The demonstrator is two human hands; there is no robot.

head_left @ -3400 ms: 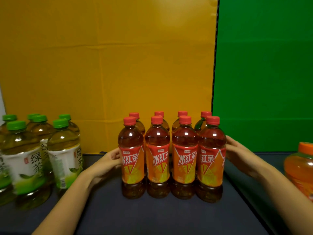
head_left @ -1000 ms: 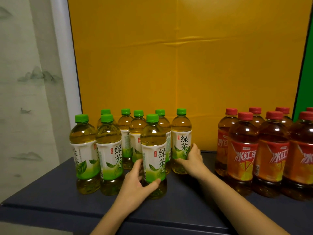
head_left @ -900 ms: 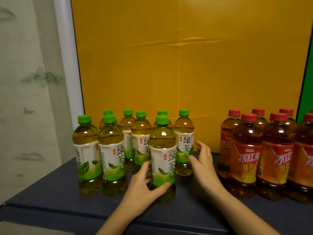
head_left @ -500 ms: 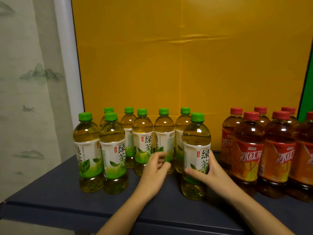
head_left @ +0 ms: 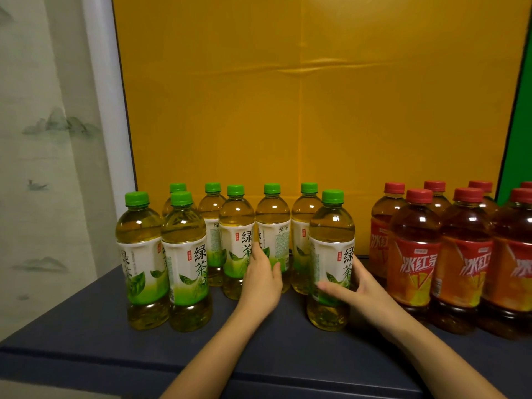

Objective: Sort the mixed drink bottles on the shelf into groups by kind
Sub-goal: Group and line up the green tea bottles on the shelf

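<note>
Several green tea bottles with green caps stand left of centre on the dark shelf [head_left: 86,321]. My right hand [head_left: 362,295] grips the front right green tea bottle [head_left: 331,243], thumb across its label, fingers behind it. My left hand [head_left: 263,280] holds a back-row green tea bottle [head_left: 273,223], fingers along its left side, thumb on its front. Two more green tea bottles [head_left: 184,254] stand at the front left. Several red-capped iced tea bottles [head_left: 414,254] are grouped at the right, close beside my right hand.
A yellow panel [head_left: 302,110] backs the shelf, with a green panel [head_left: 521,125] at the far right and a pale printed curtain [head_left: 43,139] at the left. The shelf's front edge runs just below my forearms.
The front green tea bottle slid right from my left hand to my right hand, which now grips it. My left hand moved up to a back-row green tea bottle.
</note>
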